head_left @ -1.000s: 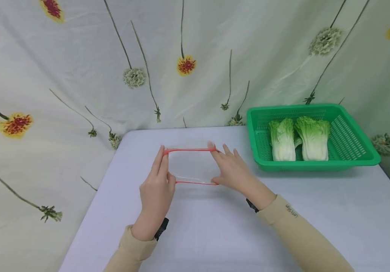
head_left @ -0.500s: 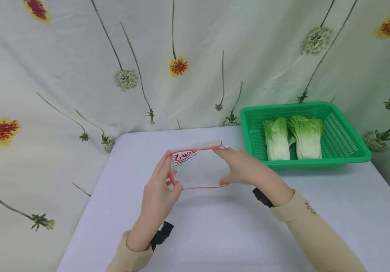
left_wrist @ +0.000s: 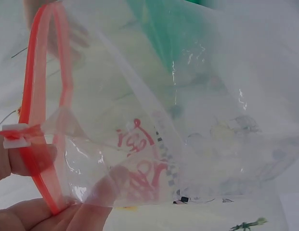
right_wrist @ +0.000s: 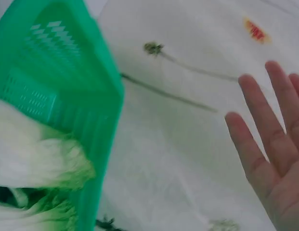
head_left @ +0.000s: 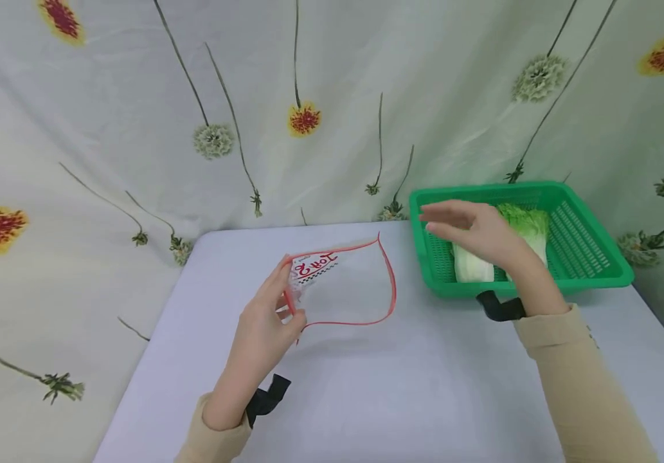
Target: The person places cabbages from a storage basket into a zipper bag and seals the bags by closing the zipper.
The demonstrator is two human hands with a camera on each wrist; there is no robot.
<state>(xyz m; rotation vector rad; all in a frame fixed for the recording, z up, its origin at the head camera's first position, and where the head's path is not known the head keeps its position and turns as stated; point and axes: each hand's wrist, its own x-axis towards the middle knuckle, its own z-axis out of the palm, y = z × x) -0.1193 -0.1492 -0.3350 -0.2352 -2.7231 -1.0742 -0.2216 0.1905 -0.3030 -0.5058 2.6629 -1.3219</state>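
- From where I stand, the bag (head_left: 350, 289) is held up over the white surface (head_left: 378, 392), left of the basket (head_left: 592, 281), with its mouth towards the person.
- The opening looks done to me: the red rim (head_left: 393, 289) gapes in a wide loop, its two sides well parted, and the white slider (left_wrist: 15, 137) sits at the end by the left hand (head_left: 265, 325).
- The left fingers are curled round that end of the rim, thumb and fingertips gripping the plastic; the far end of the mouth hangs free, with nothing touching it.
- The bag has nothing in it that I can make out. Through the clear side I see only red print (left_wrist: 144, 163) and a blurred patch of green beyond.
- Both cabbages (head_left: 531, 235) lie side by side in the green basket, leafy ends towards the curtain (head_left: 135, 90), so none has been taken out of it.
- The right hand (head_left: 484, 231) is over the near left part of the basket, hiding some of the left cabbage; its fingers are spread, thumb apart, and hold nothing.
- I can't tell how high it is above the cabbages, but I see no contact with them.
- Closing the bag remains undone: the zip stands apart along the stretch I can see.
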